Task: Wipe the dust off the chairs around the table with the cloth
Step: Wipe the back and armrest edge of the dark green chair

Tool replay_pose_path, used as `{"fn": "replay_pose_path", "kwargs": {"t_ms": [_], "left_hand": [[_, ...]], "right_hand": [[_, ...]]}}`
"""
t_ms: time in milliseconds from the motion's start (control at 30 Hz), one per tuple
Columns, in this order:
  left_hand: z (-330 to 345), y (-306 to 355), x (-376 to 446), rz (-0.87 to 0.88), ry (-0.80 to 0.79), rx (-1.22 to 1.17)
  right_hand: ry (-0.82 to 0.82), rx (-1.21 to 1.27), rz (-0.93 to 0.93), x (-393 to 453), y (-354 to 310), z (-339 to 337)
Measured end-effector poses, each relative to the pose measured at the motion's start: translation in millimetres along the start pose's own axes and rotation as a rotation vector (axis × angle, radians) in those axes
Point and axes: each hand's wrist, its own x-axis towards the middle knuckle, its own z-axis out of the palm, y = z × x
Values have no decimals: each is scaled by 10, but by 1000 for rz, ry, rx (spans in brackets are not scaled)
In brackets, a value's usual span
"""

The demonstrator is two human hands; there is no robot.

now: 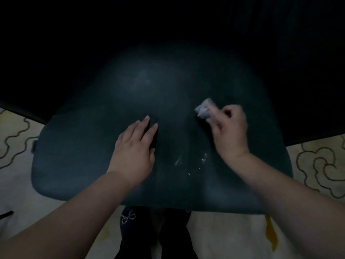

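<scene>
A dark green chair seat (84, 156) fills the middle of the view, seen from above in dim light. My left hand (135, 146) rests flat on the seat near its centre, fingers straight. My right hand (230, 131) grips a small crumpled pale cloth (204, 108) and holds it against the seat to the right of centre. White dust specks (192, 163) lie on the seat between my two wrists. A faint pale smear (141, 81) shows on the far part of the seat.
The far area beyond the seat is black and nothing can be made out there. A pale carpet with dark swirl lines (317, 165) lies on both sides. My dark shoes (155, 234) stand below the seat's near edge. A yellow mark (270, 234) is on the floor at lower right.
</scene>
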Motion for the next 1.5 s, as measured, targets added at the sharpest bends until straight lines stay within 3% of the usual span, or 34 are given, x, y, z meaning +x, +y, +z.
{"fn": "replay_pose_path", "kwargs": {"t_ms": [100,367,533,667,767,867,1033,1167,1300,1400,1500], "left_hand": [[54,4,-11,-11,20,-19],[92,-114,-49,51,80,-6],[55,-329,-199,-11,144,-9],[76,-440,-292,-15,145,-8],[73,-459,-305,5,136,-10],[52,-525,-307,9,146,-20],[35,-733,-357,-18,194,-40],[66,-803,-411,-3,195,-41],[73,-801,-403,-1,187,-38],[73,-784,-403,-10,193,-44],[85,-706,-379,18,184,-43]], "right_hand": [[78,-62,178,-126,69,40],[96,-9,133,-842,-435,323],[263,-122,376,-824,-179,171],[286,-4,507,-1030,-648,526],[288,49,417,-1092,-1154,831],[283,19,316,-1063,-1178,828],[383,-61,490,-1059,-649,535],[327,38,503,-1058,-1116,858],[211,59,304,-1039,-1565,1083],[197,11,187,-968,-1221,874],[337,63,445,-804,-579,556]]}}
